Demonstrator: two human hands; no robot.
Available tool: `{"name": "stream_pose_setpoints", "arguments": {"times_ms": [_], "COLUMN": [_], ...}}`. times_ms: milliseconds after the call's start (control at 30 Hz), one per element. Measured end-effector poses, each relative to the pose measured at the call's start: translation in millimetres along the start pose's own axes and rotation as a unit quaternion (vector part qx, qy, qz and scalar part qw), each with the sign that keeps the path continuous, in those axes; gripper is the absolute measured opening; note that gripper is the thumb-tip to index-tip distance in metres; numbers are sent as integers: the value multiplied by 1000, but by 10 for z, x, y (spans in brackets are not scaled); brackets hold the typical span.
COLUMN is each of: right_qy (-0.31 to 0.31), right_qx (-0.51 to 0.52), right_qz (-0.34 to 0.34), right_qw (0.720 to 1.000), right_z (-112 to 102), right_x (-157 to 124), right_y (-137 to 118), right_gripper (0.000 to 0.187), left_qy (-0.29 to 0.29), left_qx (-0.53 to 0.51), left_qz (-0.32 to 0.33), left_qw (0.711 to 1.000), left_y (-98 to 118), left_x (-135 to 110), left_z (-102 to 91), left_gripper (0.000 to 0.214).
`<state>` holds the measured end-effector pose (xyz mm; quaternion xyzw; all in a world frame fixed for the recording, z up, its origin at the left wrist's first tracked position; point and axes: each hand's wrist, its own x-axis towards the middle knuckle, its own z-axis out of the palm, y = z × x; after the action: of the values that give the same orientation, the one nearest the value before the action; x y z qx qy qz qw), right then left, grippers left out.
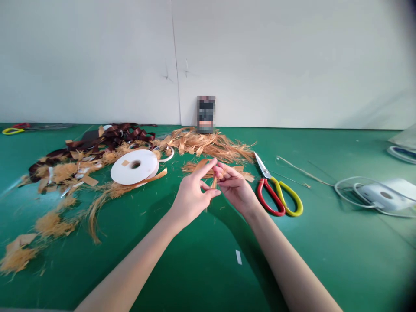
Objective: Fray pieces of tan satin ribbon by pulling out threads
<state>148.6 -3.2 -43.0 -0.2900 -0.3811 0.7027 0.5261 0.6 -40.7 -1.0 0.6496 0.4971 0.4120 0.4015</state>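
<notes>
In the middle of the view my left hand (191,195) and my right hand (236,190) meet just above the table. Tan raffia strands (214,181) run between their fingertips. My right fingers are pinched together on the strands. The left hand's index finger and thumb curve around them; its other fingers are partly hidden. Behind the hands lies a fringed bundle of tan raffia (211,146), with smaller tan pieces (191,167) in front of it. Scissors (272,190) with one red and one yellow handle rest beside my right hand, blades partly open.
A white spool (134,167) with tan ribbon lies at left, among frayed raffia tufts (63,172) and dark brown ribbon (130,132). A phone (206,115) leans against the wall. At right sits a white device (388,193) with a cable. Another pair of scissors (14,129) lies far left.
</notes>
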Motion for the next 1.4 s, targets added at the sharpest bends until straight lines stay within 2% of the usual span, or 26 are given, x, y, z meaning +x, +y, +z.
{"name": "stream_pose_setpoints", "arguments": {"times_ms": [100,233,367,533,667,800,867,933,1000,1100,1200,1300,1400], "right_qy": [-5,29,5,-52,-82,-175,-225,-267,-276,-201,-110,-78,-113], "right_qx": [18,-18,-29,-60,-80,-109,-110,-81,-38,1,-19,-109,-206], "right_qz": [0,-35,-35,65,142,210,223,195,134,36,-40,-62,-28], "right_qw": [1000,999,999,995,983,956,942,940,951,979,993,989,972], "right_z": [41,15,5,30,-62,-106,-80,-38,5,58,82,61,16], "right_x": [2,-6,-37,-39,-2,-30,-75,-124,-157,-151,-87,-22,-5], "right_y": [19,-43,-138,-157,-104,-99,-127,-166,-201,-220,-184,-96,-11], "right_gripper": [56,31,22,23,26,24,24,24,30,52,71,73,54], "left_qy": [22,50,91,113,126,135,126,110,94,70,49,27,22], "left_qx": [-4,3,11,0,-12,-19,-15,-8,-4,-9,-20,-48,-73], "left_qz": [0,15,18,23,28,38,32,24,21,23,30,51,67], "left_qw": [1000,999,996,993,992,990,991,994,995,997,998,997,995], "left_y": [0,5,-7,2,7,-28,-49,-70,-90,-108,-88,-44,-24], "left_x": [9,11,25,41,51,78,93,105,114,117,96,63,53], "left_z": [-28,-77,-124,-156,-179,-207,-209,-202,-190,-175,-162,-153,-160], "left_gripper": [74,77,78,79,80,81,81,80,80,81,80,81,83]}}
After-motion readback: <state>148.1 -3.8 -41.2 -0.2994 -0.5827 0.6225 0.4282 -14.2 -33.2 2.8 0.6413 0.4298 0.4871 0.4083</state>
